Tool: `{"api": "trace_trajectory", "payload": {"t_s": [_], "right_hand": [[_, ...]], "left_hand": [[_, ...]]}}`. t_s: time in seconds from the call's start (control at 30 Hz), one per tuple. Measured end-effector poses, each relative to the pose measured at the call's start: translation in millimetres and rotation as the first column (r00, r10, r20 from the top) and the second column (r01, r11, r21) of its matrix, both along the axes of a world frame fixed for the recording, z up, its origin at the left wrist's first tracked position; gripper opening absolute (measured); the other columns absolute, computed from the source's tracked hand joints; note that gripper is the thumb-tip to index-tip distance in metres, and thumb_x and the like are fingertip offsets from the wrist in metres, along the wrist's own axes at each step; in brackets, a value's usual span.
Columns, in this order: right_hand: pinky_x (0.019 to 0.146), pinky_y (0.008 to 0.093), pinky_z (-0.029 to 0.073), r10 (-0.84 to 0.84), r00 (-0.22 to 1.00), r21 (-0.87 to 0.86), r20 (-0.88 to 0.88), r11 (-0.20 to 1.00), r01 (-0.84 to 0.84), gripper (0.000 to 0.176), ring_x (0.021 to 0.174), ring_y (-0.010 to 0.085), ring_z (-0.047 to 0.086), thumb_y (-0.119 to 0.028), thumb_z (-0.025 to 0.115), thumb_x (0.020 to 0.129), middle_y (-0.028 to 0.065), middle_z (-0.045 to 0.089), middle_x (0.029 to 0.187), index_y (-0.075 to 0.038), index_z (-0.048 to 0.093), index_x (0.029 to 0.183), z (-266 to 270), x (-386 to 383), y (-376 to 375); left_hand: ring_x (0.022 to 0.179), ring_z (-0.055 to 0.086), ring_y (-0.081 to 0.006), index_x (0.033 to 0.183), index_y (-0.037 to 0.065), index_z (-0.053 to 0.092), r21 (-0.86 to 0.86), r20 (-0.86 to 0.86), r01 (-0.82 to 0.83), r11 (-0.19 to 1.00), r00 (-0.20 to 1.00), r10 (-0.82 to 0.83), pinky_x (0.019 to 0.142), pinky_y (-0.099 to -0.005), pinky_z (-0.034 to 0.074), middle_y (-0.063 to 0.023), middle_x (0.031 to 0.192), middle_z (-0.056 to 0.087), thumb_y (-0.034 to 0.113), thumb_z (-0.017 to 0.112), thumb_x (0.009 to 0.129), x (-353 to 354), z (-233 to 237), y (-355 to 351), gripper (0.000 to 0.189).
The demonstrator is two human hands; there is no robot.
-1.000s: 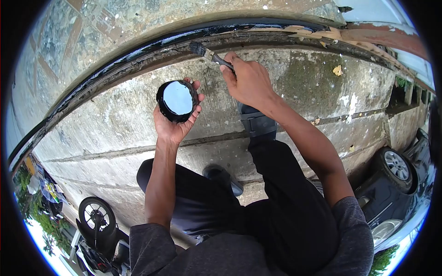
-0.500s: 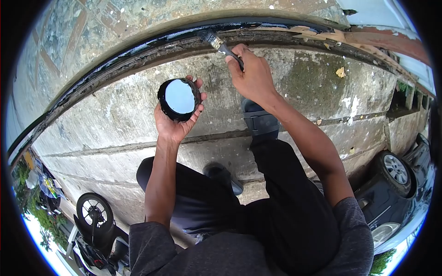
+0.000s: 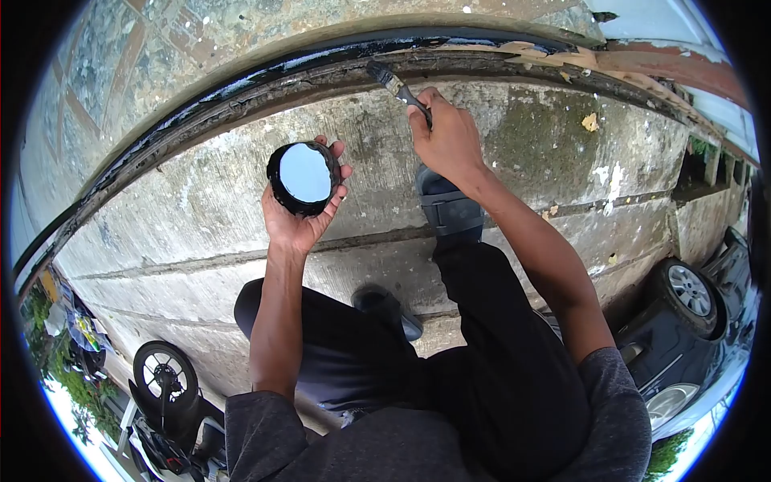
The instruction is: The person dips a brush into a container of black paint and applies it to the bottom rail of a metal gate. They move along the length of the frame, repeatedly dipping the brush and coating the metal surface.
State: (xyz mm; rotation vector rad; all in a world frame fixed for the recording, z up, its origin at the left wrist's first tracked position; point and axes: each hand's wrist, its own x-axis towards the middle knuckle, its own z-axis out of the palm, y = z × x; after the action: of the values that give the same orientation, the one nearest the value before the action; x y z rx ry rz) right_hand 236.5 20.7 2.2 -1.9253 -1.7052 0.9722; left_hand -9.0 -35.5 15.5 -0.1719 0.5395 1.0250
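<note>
My left hand is wrapped round a small tub of paint, black on the rim and outside. Its surface mirrors the pale sky. In my right hand is a paintbrush, gripped by its dark handle, with black bristles pointing up and left. The bristle tip overlaps the lower edge of a long rail in this view. Glossy black paint coats the rail along much of its length, while a bare tan stretch shows toward the right.
Stained concrete slabs lie below the rail, and a mottled tiled surface above it. My sandalled foot stands near the right hand. A motorcycle wheel is at lower left, a dark car at lower right.
The brush has come down and slightly right, off the rail's painted face. My left hand with the tub has shifted a little left and down.
</note>
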Motion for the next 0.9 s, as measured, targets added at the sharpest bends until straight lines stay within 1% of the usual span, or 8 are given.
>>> {"api": "trace_trajectory", "payload": {"t_s": [0.07, 0.2, 0.3, 0.47, 0.57, 0.77, 0.87, 0.9], "right_hand": [[0.057, 0.0507, 0.046, 0.047, 0.998, 0.081, 0.028, 0.996, -0.049, 0.020, 0.060, 0.0440, 0.062, -0.021, 0.056, 0.093, 0.0192, 0.060, 0.061, -0.003, 0.057, 0.101, -4, -3, 1], [0.060, 0.0546, 0.047, -0.055, 0.989, 0.086, 0.138, 0.995, 0.044, 0.020, 0.066, 0.0456, 0.063, -0.022, 0.056, 0.092, 0.0213, 0.062, 0.063, -0.004, 0.057, 0.101, -8, 16, 8], [0.055, 0.0476, 0.046, -0.033, 0.985, 0.172, 0.168, 0.985, 0.004, 0.018, 0.055, 0.0395, 0.061, -0.021, 0.057, 0.093, 0.0181, 0.059, 0.059, -0.004, 0.059, 0.098, -7, 24, -11], [0.051, 0.0353, 0.041, -0.031, 0.965, -0.063, -0.259, 0.998, 0.015, 0.016, 0.049, 0.0279, 0.055, -0.016, 0.064, 0.088, 0.0121, 0.058, 0.059, -0.001, 0.062, 0.085, 82, 36, -28], [0.050, 0.0339, 0.039, 0.123, 0.936, -0.147, -0.329, 0.973, -0.180, 0.015, 0.046, 0.0264, 0.051, -0.015, 0.064, 0.088, 0.0122, 0.054, 0.056, -0.001, 0.063, 0.082, 131, 43, -29], [0.055, 0.0446, 0.045, 0.370, 0.926, -0.202, -0.078, 0.904, -0.378, 0.016, 0.054, 0.0366, 0.059, -0.016, 0.065, 0.085, 0.0167, 0.056, 0.056, 0.000, 0.064, 0.087, 136, 21, -30], [0.058, 0.0492, 0.046, 0.367, 0.929, -0.222, -0.046, 0.903, -0.367, 0.018, 0.058, 0.0405, 0.061, -0.017, 0.065, 0.084, 0.0184, 0.058, 0.058, 0.000, 0.065, 0.089, 132, 20, -31], [0.055, 0.0455, 0.044, 0.359, 0.932, -0.190, -0.048, 0.913, -0.362, 0.016, 0.054, 0.0376, 0.058, -0.015, 0.065, 0.084, 0.0179, 0.057, 0.059, 0.000, 0.064, 0.087, 128, 21, -33]], "left_hand": [[0.108, 0.062, -0.0397, 0.139, 0.000, 0.043, 0.010, 0.018, 0.005, 1.000, 1.000, -0.005, 0.084, -0.0441, 0.059, -0.0225, 0.136, 0.051, 0.043, 0.040, 0.098, 2, -3, -1, 0.059], [0.109, 0.062, -0.0394, 0.139, 0.001, 0.043, -0.003, -0.012, 0.037, 0.999, 0.999, -0.037, 0.085, -0.0443, 0.058, -0.0215, 0.137, 0.051, 0.043, 0.038, 0.098, 8, 2, 2, 0.059], [0.111, 0.061, -0.0395, 0.138, 0.002, 0.045, 0.007, 0.038, 0.039, 0.999, 0.999, -0.039, 0.087, -0.0450, 0.058, -0.0220, 0.136, 0.052, 0.044, 0.036, 0.100, 10, -3, 2, 0.058], [0.112, 0.060, -0.0397, 0.136, -0.002, 0.046, -0.016, -0.053, 0.042, 0.999, 0.998, -0.043, 0.089, -0.0442, 0.057, -0.0230, 0.133, 0.054, 0.048, 0.028, 0.102, 24, 6, 10, 0.063], [0.112, 0.061, -0.0360, 0.134, -0.003, 0.048, -0.013, -0.124, 0.062, 0.998, 0.990, -0.063, 0.091, -0.0426, 0.056, -0.0223, 0.131, 0.056, 0.049, 0.027, 0.103, 33, 7, 14, 0.064], [0.116, 0.060, -0.0318, 0.133, -0.002, 0.049, -0.040, -0.276, 0.149, 0.988, 0.949, -0.155, 0.098, -0.0394, 0.051, -0.0218, 0.131, 0.056, 0.051, 0.027, 0.103, 44, -2, 13, 0.065], [0.108, 0.065, -0.0244, 0.129, 0.000, 0.055, -0.092, -0.281, 0.123, 0.988, 0.949, -0.144, 0.093, -0.0391, 0.055, -0.0149, 0.119, 0.065, 0.050, 0.029, 0.104, 50, -2, 13, 0.061], [0.105, 0.067, -0.0219, 0.127, 0.001, 0.057, -0.108, -0.282, 0.115, 0.987, 0.949, -0.141, 0.092, -0.0390, 0.056, -0.0127, 0.115, 0.068, 0.049, 0.030, 0.104, 52, -1, 14, 0.060]]}}
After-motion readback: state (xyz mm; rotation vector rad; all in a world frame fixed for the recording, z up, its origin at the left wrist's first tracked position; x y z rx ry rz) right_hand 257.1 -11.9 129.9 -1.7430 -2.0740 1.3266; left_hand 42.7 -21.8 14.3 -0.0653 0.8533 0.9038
